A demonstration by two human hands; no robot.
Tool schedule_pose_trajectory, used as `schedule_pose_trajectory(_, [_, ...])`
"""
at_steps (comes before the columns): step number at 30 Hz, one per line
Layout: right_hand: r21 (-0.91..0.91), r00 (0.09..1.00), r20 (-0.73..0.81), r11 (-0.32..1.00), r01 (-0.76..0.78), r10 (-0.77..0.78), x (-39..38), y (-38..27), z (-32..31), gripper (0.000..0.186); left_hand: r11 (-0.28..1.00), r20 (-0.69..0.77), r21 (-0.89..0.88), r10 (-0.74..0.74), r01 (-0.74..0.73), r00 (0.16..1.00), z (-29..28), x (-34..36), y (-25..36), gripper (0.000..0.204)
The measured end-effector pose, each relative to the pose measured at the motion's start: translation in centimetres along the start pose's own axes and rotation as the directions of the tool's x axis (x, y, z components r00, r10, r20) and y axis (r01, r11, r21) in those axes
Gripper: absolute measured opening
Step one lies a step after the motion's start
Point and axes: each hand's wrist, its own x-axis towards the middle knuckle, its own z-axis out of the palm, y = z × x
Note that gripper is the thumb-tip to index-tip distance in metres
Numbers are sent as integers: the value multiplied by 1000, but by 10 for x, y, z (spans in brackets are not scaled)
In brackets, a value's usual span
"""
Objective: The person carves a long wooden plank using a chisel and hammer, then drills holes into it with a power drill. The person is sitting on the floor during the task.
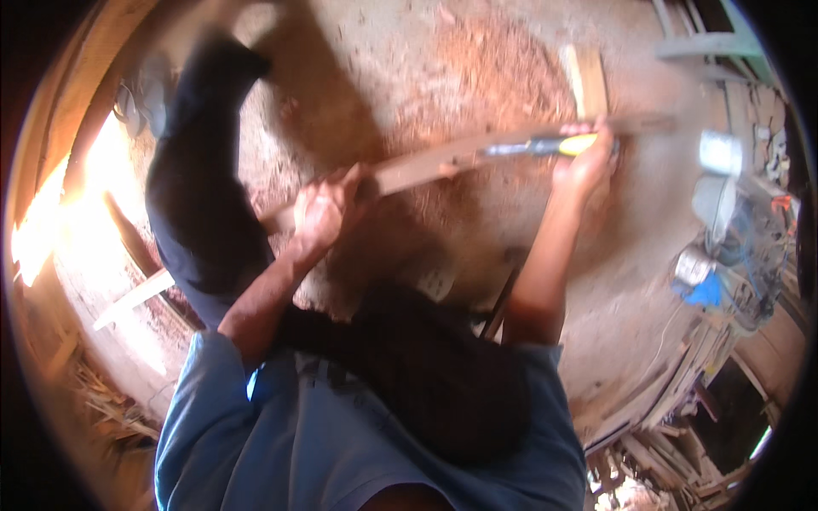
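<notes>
Brown wooden strip (417, 169), long, narrow and flat-faced, runs across the middle of the view from beside the left leg up toward the right; it reads as a shallow arc, though the lens bends straight edges, so can't tell its true shape. Left hand (320, 211) is clamped over the strip near its left end, knuckles up. Right hand (586, 163) is closed around the yellow-and-black handle of a chisel-like tool (521, 147); its slim, shiny metal blade points left and lies along the strip. Can't tell if the edge touches wood. Can't tell either whether the right fingers also touch the strip. Floor (643, 234) is dull grey-brown and rough-looking, dusted reddish. Loose, flaky red-brown shavings (503, 72) are heaped beyond the strip. Pale rectangular wood block (586, 83) sits just beyond the right hand, straight-sided. Matte black trousers (196, 200), soft blue shirt (332, 451). Right side: crumpled bright blue piece (703, 291), material unclear, near mixed clutter. Lower right: splintery timber offcuts (673, 456), jumbled. Strip and left hand slightly blurred.
</notes>
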Motion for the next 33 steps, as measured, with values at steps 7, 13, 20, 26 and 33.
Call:
schedule_pose_trajectory(7, [7, 918, 157, 930, 369, -365, -21, 35, -44, 11, 996, -96, 58, 75, -70, 992, 0, 2, -2, 23])
schedule_pose_trajectory(13, [263, 957, 265, 946, -187, 115, 24, 33, -37, 23, 999, 9, 33, -31, 31, 999, 1, 4, 2, 25])
schedule_pose_trajectory(20, [61, 966, 215, 989, 133, -143, -14, 28, -19, 24, 997, -26, 76, 29, -27, 999, 3, -1, 1, 31])
schedule_pose_trajectory(26, [208, 987, 150, 974, -83, 52, 13, 31, -17, 22, 998, 24, 67, 0, -1, 1000, 3, 4, -1, 24])
schedule_pose_trajectory(33, [134, 990, 49, 981, -141, 135, 6, 44, -24, 21, 995, -38, 84, 62, -59, 997, 1, 1, 2, 25])
